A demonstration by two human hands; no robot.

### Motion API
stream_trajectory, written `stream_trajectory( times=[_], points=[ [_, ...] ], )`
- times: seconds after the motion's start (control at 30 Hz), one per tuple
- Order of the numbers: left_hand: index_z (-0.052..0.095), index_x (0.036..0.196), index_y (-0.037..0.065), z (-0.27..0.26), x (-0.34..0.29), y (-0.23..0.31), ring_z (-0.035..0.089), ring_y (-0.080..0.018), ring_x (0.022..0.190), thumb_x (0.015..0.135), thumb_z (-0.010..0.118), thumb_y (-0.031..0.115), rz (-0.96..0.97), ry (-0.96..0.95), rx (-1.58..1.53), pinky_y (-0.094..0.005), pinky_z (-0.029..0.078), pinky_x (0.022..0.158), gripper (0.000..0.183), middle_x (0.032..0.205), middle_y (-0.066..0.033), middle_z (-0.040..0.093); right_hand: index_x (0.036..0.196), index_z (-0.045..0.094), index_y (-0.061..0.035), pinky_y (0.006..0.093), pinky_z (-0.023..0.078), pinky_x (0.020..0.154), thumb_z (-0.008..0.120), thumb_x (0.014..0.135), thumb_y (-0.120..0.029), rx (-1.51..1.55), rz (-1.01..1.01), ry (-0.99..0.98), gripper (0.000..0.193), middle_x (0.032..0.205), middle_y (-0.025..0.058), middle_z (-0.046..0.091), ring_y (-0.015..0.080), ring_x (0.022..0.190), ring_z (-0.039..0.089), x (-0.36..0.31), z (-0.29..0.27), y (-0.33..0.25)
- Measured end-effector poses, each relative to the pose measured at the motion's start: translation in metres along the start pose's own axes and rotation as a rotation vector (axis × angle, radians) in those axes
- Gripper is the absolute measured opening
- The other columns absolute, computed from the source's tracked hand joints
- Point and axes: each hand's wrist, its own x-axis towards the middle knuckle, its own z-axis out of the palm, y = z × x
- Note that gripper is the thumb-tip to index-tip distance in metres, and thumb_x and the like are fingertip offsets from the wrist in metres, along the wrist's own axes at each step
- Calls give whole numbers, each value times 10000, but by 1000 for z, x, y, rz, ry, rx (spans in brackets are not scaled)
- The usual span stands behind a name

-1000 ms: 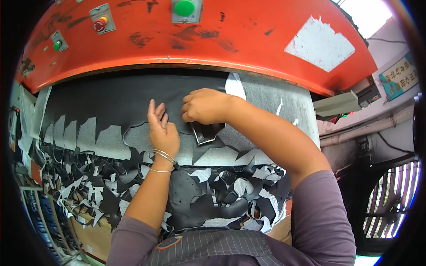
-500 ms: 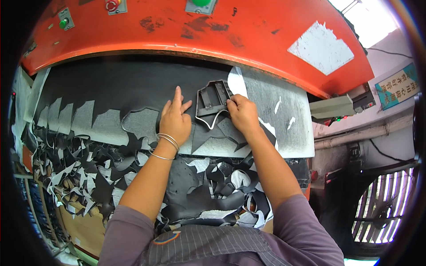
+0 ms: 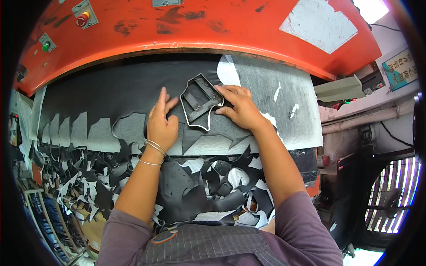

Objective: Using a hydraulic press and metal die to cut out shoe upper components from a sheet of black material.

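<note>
A metal cutting die [image 3: 195, 114], an angular frame with crossbars inside, lies on a black sheet [image 3: 115, 80] that looks like leather or synthetic leather. My right hand [image 3: 242, 106] grips the right side of the die, index finger at its upper right edge and thumb lower down by the notch. To the left of the die, my left hand [image 3: 163, 122] is open over the sheet, fingers stretched out and apart from the die. Bangles circle that wrist. Jagged cut-outs run along the sheet's near edge, showing the grey-white board [image 3: 301, 128] below.
Across the far side spans the orange machine beam [image 3: 213, 33], with a red button [image 3: 82, 19] and a green button [image 3: 45, 46]. Black and white scraps [image 3: 217, 186] pile up along the near side. A black fan [image 3: 390, 199] stands at right.
The die has shifted left and turned a little. My right hand has moved left with it, its thumb and index finger now wider apart. My left hand has also drifted left.
</note>
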Motion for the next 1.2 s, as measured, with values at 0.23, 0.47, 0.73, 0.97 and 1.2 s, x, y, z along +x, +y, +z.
stream_trajectory(
  times=[0.23, 0.47, 0.73, 0.97, 1.2],
  points=[
    [207, 1457, -27, -5, 8, 6, 454, -274, 1288, 733, 461, 20, 34, -56, 177, -407, 235, 1115, 769, 1268, -170, 587, 1300, 562, -214, 415, 381, 1008, 719, 778, -314, -26, 19, 36, 554, 1273, 100, 552, 356, 1174, 431, 6, 2, -6],
    [199, 1453, -40, -13, 5, 12, 426, -315, 1308, 715, 489, 39, 43, -55, 206, -419, 203, 1127, 797, 1286, -221, 558, 1300, 563, -202, 410, 353, 1018, 708, 784, -311, -23, -14, 67, 547, 1265, 113, 557, 335, 1168, 454, 10, 4, -6],
    [155, 1443, -100, -15, -57, 53, 407, -370, 1311, 768, 580, 122, 47, -135, 346, -482, 195, 1118, 828, 1338, -247, 505, 1258, 601, -246, 387, 358, 1011, 735, 738, -334, -7, -24, 121, 545, 1225, 96, 600, 305, 1159, 494, 11, -1, -13],
    [147, 1432, -123, 1, -72, 57, 378, -358, 1338, 797, 554, 112, 16, -123, 249, -468, 175, 1117, 790, 1367, -270, 465, 1273, 592, -252, 403, 375, 999, 736, 741, -316, -19, 34, 74, 555, 1252, 93, 580, 323, 1167, 468, 4, -8, -12],
    [180, 1437, -87, -15, -62, 57, 390, -357, 1328, 750, 589, 10, -126, -125, 97, -376, 228, 1113, 806, 1340, -282, 476, 1238, 621, -282, 382, 373, 1005, 759, 694, -350, -14, 7, 114, 565, 1241, 96, 590, 323, 1161, 479, 12, -2, -13]
  ],
)
